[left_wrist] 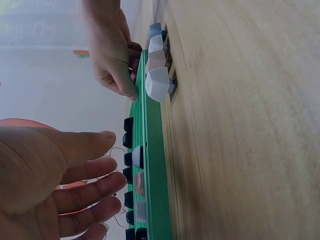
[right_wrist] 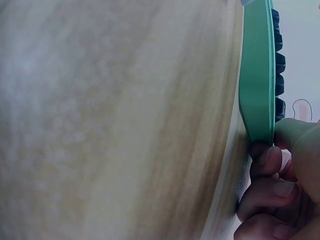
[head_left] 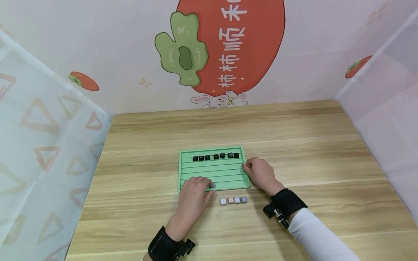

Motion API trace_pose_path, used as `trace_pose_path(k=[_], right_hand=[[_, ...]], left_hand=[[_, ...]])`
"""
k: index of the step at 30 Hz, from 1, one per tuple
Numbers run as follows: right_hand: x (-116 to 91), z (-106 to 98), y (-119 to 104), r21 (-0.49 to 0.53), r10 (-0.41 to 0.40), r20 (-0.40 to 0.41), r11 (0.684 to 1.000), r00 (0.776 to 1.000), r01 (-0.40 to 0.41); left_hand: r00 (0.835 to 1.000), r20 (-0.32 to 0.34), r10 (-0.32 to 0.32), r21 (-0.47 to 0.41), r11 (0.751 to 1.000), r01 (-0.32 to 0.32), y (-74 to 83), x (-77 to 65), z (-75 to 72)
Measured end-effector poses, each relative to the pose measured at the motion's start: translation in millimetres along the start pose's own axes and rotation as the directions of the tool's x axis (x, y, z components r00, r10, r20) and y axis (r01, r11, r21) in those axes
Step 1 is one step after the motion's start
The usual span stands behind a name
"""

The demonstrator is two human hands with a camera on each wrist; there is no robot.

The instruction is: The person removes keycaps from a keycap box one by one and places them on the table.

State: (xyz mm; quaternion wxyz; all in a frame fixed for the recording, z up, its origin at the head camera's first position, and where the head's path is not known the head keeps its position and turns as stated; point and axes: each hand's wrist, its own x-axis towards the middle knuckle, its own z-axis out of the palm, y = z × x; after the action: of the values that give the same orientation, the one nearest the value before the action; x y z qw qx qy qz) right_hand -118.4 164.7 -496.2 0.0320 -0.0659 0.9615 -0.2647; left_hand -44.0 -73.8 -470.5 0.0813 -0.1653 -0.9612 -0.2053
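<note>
A green tray with ridged rows lies on the table. Along its far row stand several black keycaps. My left hand hovers over the near left part of the tray, fingers relaxed and apart, holding nothing. Close by its fingertips, on the near row, the left wrist view shows a white keycap, a pink keycap, a grey keycap and a dark keycap. My right hand pinches the tray's right edge between thumb and curled fingers.
In front of the tray, a short row of loose keycaps sits on the wooden table: white, pinkish, another white and grey-blue. Printed cloth walls stand at the back and both sides.
</note>
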Motion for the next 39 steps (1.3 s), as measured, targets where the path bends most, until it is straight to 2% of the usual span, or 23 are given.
trace_pose_path(k=[14,22,39], right_hand=[[1,1,1,-0.008,-0.004,0.005,1.0,1.0,0.004],[2,2,1,-0.008,0.016,0.018,1.0,1.0,-0.016],[2,1,0,-0.017,0.038,0.025,0.999,0.999,-0.037]], left_hand=[[1.0,-0.013,0.002,0.005,1.0,-0.002,-2.6,4.7,2.3],[0.999,0.038,0.012,0.038,0.999,-0.014,-2.4,5.3,8.9],[0.996,0.085,0.004,0.093,0.996,-0.012,-2.7,7.0,10.9]])
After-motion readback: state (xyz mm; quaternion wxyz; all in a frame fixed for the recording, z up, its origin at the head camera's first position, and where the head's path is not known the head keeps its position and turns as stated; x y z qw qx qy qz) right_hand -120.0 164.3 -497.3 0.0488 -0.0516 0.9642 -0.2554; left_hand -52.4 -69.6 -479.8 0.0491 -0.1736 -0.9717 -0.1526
